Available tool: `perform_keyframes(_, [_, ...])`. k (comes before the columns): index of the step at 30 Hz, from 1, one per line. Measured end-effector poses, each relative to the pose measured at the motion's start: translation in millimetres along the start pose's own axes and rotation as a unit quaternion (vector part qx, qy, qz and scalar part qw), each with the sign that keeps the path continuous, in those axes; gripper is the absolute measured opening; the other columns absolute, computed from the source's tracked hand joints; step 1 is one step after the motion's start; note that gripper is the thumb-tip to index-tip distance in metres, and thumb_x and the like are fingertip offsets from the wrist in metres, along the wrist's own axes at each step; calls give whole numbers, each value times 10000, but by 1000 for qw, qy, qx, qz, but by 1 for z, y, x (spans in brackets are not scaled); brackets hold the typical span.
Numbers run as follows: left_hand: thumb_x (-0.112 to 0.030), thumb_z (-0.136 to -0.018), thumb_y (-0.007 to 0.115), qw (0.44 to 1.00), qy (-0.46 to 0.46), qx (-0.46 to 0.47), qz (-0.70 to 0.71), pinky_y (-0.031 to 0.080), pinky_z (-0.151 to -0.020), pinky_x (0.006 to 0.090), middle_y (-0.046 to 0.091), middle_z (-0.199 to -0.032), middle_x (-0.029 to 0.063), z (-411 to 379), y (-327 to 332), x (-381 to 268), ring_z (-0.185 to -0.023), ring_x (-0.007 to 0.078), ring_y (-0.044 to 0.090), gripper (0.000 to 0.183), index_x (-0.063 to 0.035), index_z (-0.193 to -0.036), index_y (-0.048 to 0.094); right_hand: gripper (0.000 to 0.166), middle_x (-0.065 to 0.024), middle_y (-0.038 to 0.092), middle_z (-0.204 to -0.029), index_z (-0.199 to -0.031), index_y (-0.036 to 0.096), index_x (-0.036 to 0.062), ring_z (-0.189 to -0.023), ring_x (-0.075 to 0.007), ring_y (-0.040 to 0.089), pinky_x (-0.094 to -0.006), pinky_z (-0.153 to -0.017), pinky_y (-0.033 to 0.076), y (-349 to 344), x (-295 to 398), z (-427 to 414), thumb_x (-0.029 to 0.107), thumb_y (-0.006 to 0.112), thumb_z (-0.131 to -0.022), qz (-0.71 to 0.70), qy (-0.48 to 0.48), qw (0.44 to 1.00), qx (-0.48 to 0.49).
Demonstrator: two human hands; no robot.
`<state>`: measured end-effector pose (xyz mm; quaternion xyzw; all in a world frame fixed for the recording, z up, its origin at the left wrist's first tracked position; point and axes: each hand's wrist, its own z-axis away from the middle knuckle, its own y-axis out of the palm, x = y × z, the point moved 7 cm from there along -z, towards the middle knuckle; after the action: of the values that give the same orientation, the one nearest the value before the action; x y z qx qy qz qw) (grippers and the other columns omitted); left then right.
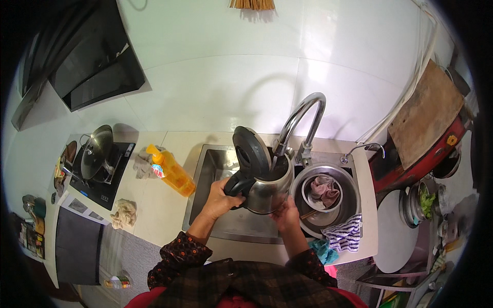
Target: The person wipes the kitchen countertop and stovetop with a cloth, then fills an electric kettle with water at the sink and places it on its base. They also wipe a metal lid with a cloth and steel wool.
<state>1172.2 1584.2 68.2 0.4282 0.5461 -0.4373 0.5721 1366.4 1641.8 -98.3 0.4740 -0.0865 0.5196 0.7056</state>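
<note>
A stainless steel electric kettle (265, 194) is held over the sink basin (227, 227), its black lid (252, 152) swung up. My left hand (221, 200) is wrapped around the kettle's black handle (235, 186). Against the lower right side of the steel body, my right hand (285, 215) supports it, with part of the fingers hidden. The spout of the chrome faucet (316, 104) points down into the kettle's open mouth, and what looks like a stream of water enters it. The water level inside cannot be seen.
Right of the basin, a steel bowl (356, 192) holds a smaller bowl with a pinkish cloth (325, 190). A striped cloth (344, 235) hangs over its front rim. An orange pump bottle (173, 173) stands left of the sink. A lidded wok (96, 154) sits on the black cooktop.
</note>
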Motion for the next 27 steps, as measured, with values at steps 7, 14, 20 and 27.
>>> perform_keyframes(7, [63, -650, 696, 1000, -13, -2, 2, 429, -520, 231, 559, -703, -2, -4, 1, 0, -569, 85, 541, 239, -17, -851, 594, 529, -49, 667, -991, -1126, 580, 84, -864, -191, 593, -348, -722, 449, 9, 7, 8, 523, 314, -997, -27, 13, 1000, 0])
perform_keyframes(14, [54, -646, 702, 1000, -10, 0, 5, 430, -516, 228, 567, -708, 6, -7, 3, 1, -566, 86, 541, 231, -15, -835, 590, 517, -72, 644, -1032, -1127, 553, 79, -872, -194, 570, -336, -733, 427, 4, 8, 4, 520, 315, -1000, -22, 7, 1000, -4])
perform_keyframes(20, [64, -646, 697, 1000, -15, -2, 0, 432, -515, 230, 561, -704, 4, -7, 3, 1, -565, 88, 543, 234, -15, -840, 592, 517, -69, 643, -1018, -1111, 551, 80, -864, -192, 570, -332, -713, 434, 5, 7, 4, 527, 319, -996, -21, 12, 1000, -2])
perform_keyframes(27, [69, -648, 694, 1000, -20, -4, -5, 433, -521, 234, 556, -690, 1, -8, 4, 1, -563, 87, 542, 229, -17, -832, 589, 523, -62, 631, -1011, -1141, 545, 95, -872, -204, 569, -347, -722, 442, -5, -2, -5, 547, 340, -977, -22, 23, 999, -8])
